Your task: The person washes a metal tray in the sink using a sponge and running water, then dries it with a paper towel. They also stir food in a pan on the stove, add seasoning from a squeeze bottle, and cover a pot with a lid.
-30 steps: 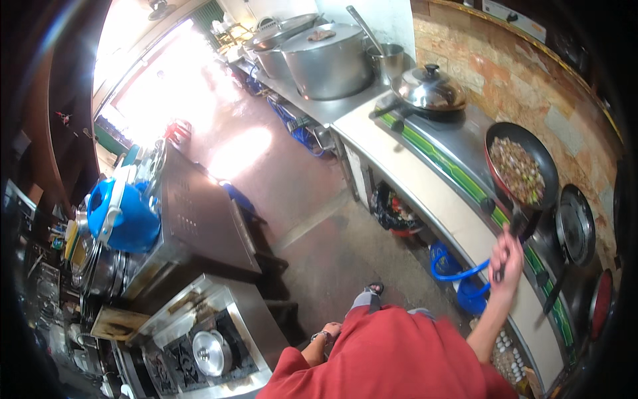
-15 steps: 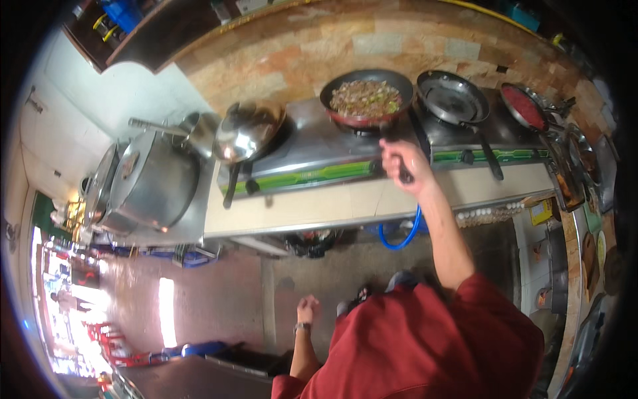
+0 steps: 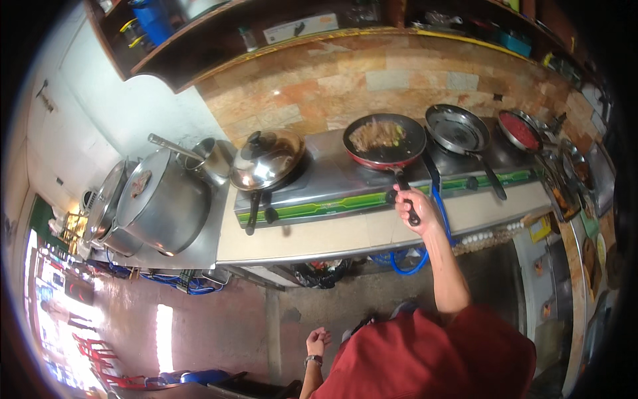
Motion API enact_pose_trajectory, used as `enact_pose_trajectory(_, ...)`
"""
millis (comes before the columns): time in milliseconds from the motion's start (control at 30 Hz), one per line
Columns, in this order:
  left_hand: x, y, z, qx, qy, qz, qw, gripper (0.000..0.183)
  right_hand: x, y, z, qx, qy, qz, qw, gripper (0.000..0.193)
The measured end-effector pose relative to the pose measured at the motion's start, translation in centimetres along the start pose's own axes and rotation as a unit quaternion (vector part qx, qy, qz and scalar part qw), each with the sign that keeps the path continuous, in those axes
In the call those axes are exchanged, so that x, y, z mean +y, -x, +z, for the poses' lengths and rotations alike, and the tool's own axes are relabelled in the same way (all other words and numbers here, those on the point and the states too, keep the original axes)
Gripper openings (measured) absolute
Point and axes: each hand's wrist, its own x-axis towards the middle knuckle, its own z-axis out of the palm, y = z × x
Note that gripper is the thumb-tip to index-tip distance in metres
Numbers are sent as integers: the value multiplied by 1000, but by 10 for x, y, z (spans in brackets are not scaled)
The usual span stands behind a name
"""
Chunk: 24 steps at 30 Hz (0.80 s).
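Two hands: right hand (image 3: 413,207) wrapped around the black handle of the frying pan (image 3: 384,140); left hand (image 3: 317,342) hangs loosely curled, holding nothing.
Pan: on the stove (image 3: 345,193), full of food, between the lidded wok (image 3: 266,159) and an empty pan (image 3: 457,128).
Counter (image 3: 319,236): carries the stove.
Advice: grip firmly, keep the pan level over the burner.

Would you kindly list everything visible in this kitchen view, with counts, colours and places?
Red-rimmed black frying pan with food: 1, on the steel stove, its handle gripped.
Empty black frying pan: 1, right of it.
Pan of red sauce: 1, further right.
Steel wok with glass lid: 1, on the left burner.
Large steel stockpots: 2, silver, far left.
Blue gas hose: 1, under the counter.
Right hand: on the pan handle.
Left hand: hanging free, wristwatch.
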Motion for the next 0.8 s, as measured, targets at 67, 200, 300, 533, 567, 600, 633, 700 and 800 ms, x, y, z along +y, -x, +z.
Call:
enact_pose_trajectory(67,0,-2,-4,25,46,-12,999,22,9,-6,-10,-1,-9,5,1000,19)
enact_pose_trajectory(200,-3,-7,-18,80,66,-20,994,20,30,-28,-13,-51,-12,44,998,20)
enact_pose_trajectory(300,9,1,-14,113,58,-26,992,18,20,-29,-18,-58,3,61,996,19)
enact_pose_trajectory(533,-20,14,8,38,-92,-58,993,22,5,-54,-87,-29,10,49,998,26)
enact_pose_trajectory(567,-40,18,5,48,-84,-75,992,22,10,-64,-74,-35,3,47,998,26)
enact_pose_trajectory(600,-57,18,0,56,-77,-92,991,22,17,-73,-61,-39,-4,43,998,26)
enact_pose_trajectory(633,-68,16,-2,66,-69,-99,991,22,22,-87,-65,-61,13,37,997,29)
enact_pose_trajectory(700,-64,9,-9,63,-142,-95,983,25,15,-90,-71,-34,19,34,999,30)
enact_pose_trajectory(800,-89,17,-8,109,-121,-106,981,29,10,-91,-84,-19,7,41,999,32)
